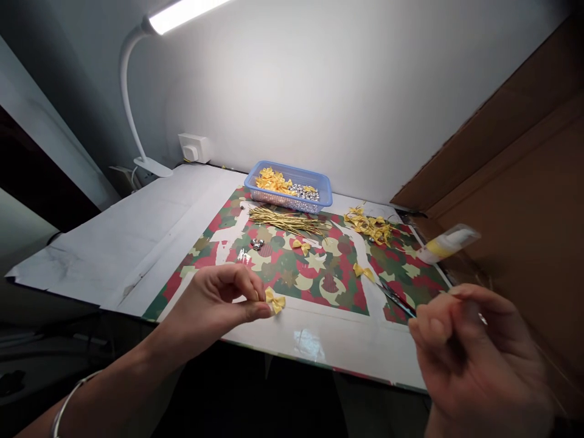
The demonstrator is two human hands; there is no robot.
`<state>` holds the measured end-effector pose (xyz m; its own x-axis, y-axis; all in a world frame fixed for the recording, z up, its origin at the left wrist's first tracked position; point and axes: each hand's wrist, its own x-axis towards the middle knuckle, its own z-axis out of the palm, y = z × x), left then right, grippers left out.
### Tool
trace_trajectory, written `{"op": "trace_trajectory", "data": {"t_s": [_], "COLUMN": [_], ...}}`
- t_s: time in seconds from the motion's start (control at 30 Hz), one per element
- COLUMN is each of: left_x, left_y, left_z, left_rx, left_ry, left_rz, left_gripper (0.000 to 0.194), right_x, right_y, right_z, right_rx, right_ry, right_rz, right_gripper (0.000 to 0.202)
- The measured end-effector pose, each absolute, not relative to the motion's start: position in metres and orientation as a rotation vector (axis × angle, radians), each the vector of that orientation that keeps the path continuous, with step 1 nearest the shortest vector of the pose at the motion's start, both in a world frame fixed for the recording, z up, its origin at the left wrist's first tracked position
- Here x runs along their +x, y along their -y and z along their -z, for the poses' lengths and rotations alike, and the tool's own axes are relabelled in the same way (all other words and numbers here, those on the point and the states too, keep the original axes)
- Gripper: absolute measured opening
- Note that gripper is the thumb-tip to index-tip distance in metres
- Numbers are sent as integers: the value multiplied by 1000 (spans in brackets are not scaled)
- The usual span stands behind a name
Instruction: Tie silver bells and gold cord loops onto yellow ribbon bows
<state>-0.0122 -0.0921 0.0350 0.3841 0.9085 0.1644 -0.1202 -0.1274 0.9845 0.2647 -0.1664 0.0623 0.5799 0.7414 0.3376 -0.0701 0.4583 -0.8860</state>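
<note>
My left hand [230, 298] pinches a small yellow ribbon bow [276, 300] between thumb and forefinger, just over the table's near edge. My right hand [474, 353] is raised at the right with its fingers curled in. A tiny shiny spot shows between its fingers, too small to name. By its knuckles, a slim dark tool with a teal part [398, 300] points up and left; whether the hand touches it I cannot tell. Another bow [364, 272] lies near the tool's tip, and a third bow [301, 246] lies farther back.
A blue plastic basket [288, 166] at the back holds yellow bows and small silver pieces. Gold wire ties [287, 221] lie before it, beside several silver pieces [257, 244]. A pile of bows [369, 226] and a bottle [447, 243] are right. A lamp [130, 97] stands left; cardboard [515, 140] borders the right.
</note>
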Motion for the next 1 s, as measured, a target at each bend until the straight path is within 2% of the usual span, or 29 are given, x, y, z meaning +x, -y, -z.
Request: {"op": "trace_trajectory", "data": {"t_s": [0.2,0.67,1.0], "left_x": [-9,-13,-17], "left_y": [93,86,85], "left_z": [-40,-30,-24], "left_rx": [1095,1169,1281], "left_ry": [-709,-793,-766], "left_rz": [-974,-943,-798], "left_gripper": [29,28,24], "right_x": [270,272,295], "right_y": [166,179,173], "right_z": [-52,-56,-59], "right_rx": [-969,-1216,-1150], "right_ry": [887,756,772], "right_rz": [-617,-477,-378], "right_gripper": [10,18,18]}}
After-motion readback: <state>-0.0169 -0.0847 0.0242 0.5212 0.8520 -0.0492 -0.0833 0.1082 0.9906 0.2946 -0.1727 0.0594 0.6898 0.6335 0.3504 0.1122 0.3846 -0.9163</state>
